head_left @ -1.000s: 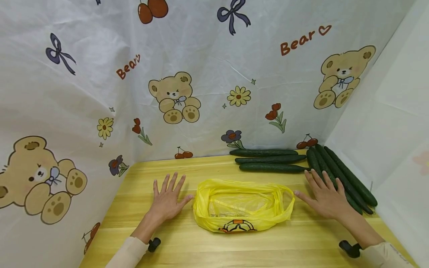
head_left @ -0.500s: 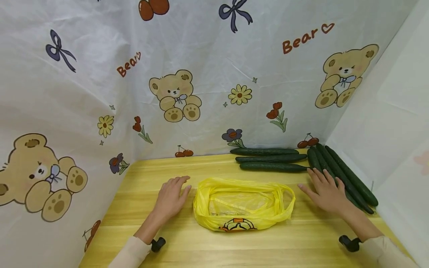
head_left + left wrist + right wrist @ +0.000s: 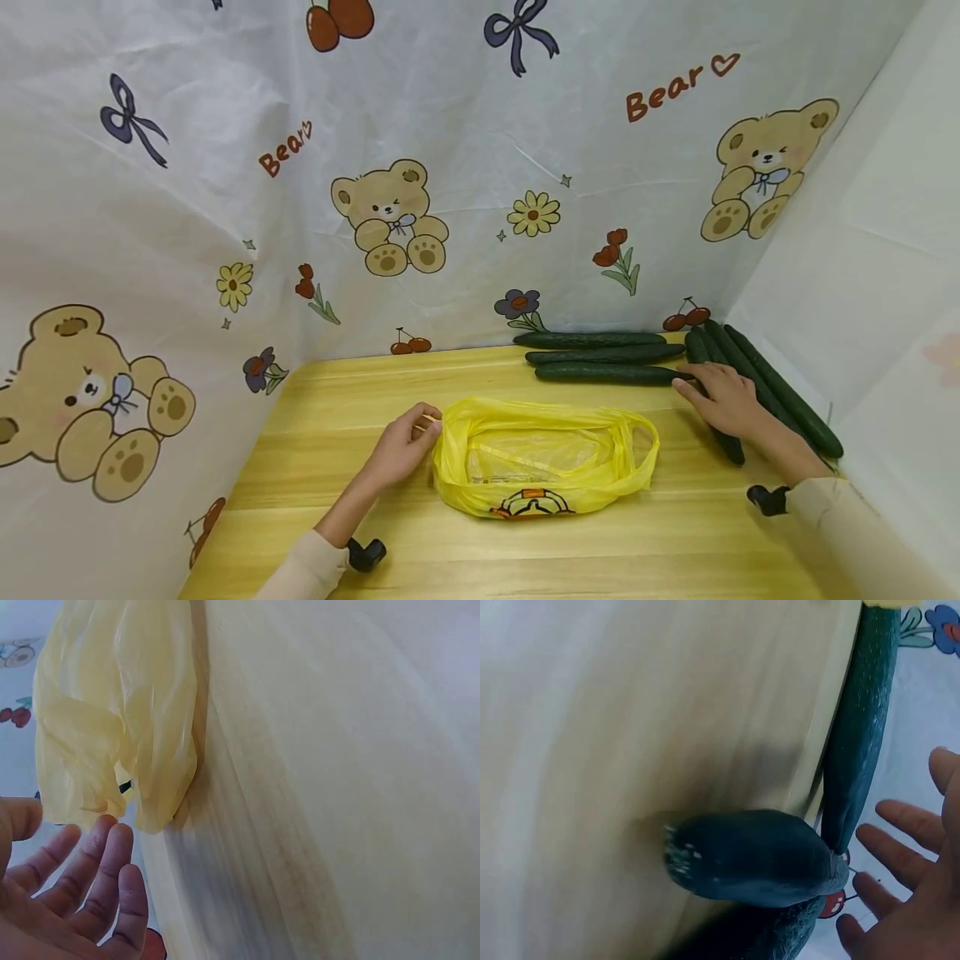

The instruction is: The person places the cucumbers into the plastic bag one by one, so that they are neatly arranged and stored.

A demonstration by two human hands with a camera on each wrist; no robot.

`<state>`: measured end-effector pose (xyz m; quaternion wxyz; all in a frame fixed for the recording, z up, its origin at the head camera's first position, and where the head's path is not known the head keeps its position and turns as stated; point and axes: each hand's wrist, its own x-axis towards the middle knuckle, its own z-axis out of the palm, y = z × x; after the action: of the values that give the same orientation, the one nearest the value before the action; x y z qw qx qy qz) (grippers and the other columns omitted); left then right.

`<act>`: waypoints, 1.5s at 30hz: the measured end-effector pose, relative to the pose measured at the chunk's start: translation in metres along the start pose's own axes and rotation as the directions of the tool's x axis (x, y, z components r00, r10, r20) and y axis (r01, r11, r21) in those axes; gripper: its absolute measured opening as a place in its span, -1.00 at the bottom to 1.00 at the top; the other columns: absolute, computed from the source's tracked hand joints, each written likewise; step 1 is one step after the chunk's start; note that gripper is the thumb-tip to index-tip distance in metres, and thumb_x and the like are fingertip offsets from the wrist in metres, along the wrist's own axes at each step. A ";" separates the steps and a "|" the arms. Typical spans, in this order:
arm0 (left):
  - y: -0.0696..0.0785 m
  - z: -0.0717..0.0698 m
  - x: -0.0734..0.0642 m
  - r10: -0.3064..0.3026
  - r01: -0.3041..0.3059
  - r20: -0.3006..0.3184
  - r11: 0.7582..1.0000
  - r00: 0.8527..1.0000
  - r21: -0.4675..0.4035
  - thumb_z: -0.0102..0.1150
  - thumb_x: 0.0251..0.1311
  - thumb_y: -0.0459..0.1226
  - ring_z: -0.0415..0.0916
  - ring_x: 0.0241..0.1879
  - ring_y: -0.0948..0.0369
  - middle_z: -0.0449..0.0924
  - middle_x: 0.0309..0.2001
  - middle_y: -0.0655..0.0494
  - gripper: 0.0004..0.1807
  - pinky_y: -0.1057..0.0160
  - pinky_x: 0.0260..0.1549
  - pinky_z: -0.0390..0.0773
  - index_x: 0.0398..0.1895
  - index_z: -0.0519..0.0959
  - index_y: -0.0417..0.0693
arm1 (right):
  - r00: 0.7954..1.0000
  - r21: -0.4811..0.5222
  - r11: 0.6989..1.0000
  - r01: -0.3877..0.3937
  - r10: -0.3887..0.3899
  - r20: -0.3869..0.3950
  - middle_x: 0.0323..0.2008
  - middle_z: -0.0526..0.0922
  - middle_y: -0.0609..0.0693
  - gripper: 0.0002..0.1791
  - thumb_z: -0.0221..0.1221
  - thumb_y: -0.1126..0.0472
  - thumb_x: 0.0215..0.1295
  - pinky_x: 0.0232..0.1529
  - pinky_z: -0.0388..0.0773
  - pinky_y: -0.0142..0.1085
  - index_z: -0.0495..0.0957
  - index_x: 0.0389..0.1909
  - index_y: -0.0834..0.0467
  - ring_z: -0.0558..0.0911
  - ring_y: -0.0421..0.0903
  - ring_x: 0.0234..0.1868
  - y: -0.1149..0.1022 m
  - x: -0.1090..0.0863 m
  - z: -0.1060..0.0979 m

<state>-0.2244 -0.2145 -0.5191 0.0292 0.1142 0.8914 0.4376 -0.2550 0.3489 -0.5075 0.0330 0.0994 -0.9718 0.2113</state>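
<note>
A yellow plastic bag (image 3: 467, 498) lies on the wooden table, its mouth spread wide and its handle loop toward the right. At its left edge is my left hand (image 3: 403, 448), fingers loosely bent. The left wrist view shows the fingertips (image 3: 103, 823) right at the hanging plastic, with the thumb held apart. My right hand (image 3: 729, 402) reaches over a dark green cucumber (image 3: 727, 446) that lies angled away from its neighbours. In the right wrist view the fingers (image 3: 896, 855) are spread close to that cucumber's far end, not wrapped round it.
Several more cucumbers (image 3: 787, 392) lie slanted along the right wall. Three others (image 3: 609, 374) lie sideways against the back. White sheeting (image 3: 480, 250) printed with bears encloses the table (image 3: 450, 558) at the back and sides.
My left hand has gone from spread fingers to bent ones and moved right to the bag's edge. My right hand has moved slightly up and left; the leftmost slanted cucumber's near end has swung left.
</note>
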 end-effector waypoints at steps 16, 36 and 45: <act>0.001 0.011 -0.008 0.118 -0.120 -0.067 0.992 0.991 -0.023 0.37 0.47 -0.10 0.68 -0.19 0.28 0.64 -0.07 0.21 -0.60 0.30 -0.15 0.68 0.29 0.56 0.15 | 0.999 -0.049 0.998 0.051 -0.050 0.016 0.41 0.52 0.44 -0.54 0.20 0.07 0.62 0.26 0.07 0.55 0.57 0.39 0.18 0.31 0.56 0.41 0.006 0.034 0.008; 0.019 0.012 -0.006 0.123 -0.126 -0.103 0.992 0.987 -0.023 0.34 0.47 -0.27 0.67 -0.27 0.32 0.72 -0.25 0.31 -0.87 0.34 -0.19 0.70 -0.03 0.77 0.13 | 0.994 -0.118 0.992 0.043 -0.031 0.105 0.23 0.71 0.32 -0.41 0.35 -0.12 0.47 0.30 0.01 0.55 0.60 0.39 0.06 0.61 0.39 0.20 0.018 0.060 0.016; 0.027 0.007 -0.007 0.160 -0.162 -0.115 0.987 0.980 -0.012 0.35 0.46 -0.28 0.66 -0.28 0.34 0.73 -0.25 0.31 -0.90 0.33 -0.18 0.72 -0.07 0.77 0.09 | 0.986 -0.106 0.986 0.126 -0.113 0.119 0.28 0.63 0.41 -0.43 0.33 -0.05 0.50 0.34 0.20 0.50 0.60 0.37 0.18 0.55 0.46 0.24 0.010 0.053 0.010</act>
<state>-0.2115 -0.1950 -0.5025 -0.0559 0.1605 0.8746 0.4540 -0.3092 0.3443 -0.5150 -0.0034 0.1673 -0.9748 0.1477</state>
